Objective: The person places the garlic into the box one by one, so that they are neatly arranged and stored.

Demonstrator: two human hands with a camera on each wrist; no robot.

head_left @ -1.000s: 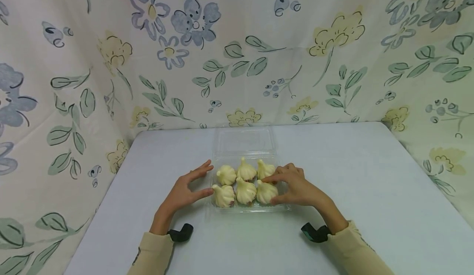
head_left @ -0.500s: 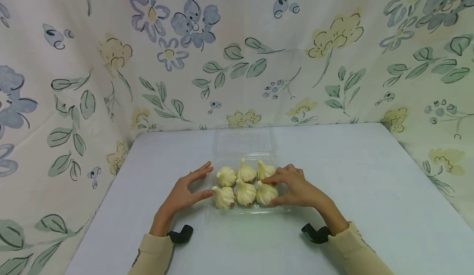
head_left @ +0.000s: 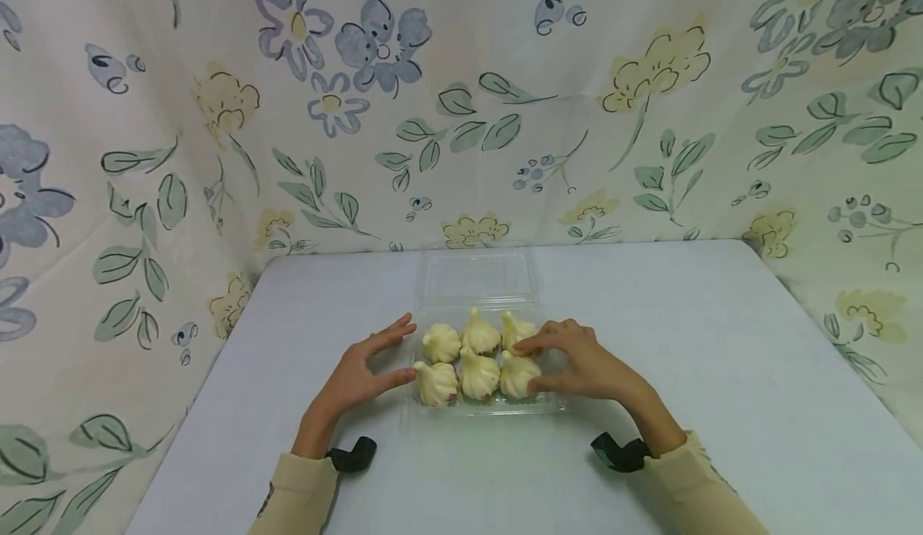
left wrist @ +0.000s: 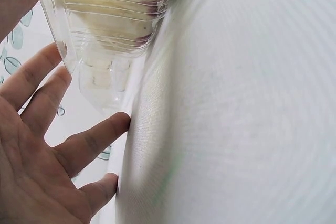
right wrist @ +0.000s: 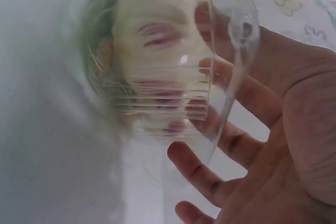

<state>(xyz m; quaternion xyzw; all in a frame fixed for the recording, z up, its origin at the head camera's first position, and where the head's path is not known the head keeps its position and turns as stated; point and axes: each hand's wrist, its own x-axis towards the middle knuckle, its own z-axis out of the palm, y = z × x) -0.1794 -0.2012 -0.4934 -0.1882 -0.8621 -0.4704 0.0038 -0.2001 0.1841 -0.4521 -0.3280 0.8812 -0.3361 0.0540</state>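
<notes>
Several pale garlic bulbs (head_left: pixel 479 375) sit in two rows of three in a clear plastic clamshell box (head_left: pixel 485 409). My right hand (head_left: pixel 580 363) reaches over the box's right side, its thumb and fingers spread about the front-right garlic bulb (head_left: pixel 517 376). In the right wrist view, some fingers show through the ribbed wall beside a purple-streaked garlic bulb (right wrist: pixel 157 35). My left hand (head_left: pixel 364 371) stands at the box's left side with fingers apart and the thumb tip by the front-left garlic bulb (head_left: pixel 437 384). From the left wrist, its fingers spread at the box rim.
The box's lid (head_left: pixel 476 277) lies folded back toward the far edge of the white table (head_left: pixel 685 343). A floral curtain (head_left: pixel 461 118) hangs behind and along both sides. Each wrist wears a black camera mount (head_left: pixel 352 455).
My right hand has shifted slightly up and right, its fingertips easing off the front-right garlic bulb. The left hand and the bulbs stay where they were.
</notes>
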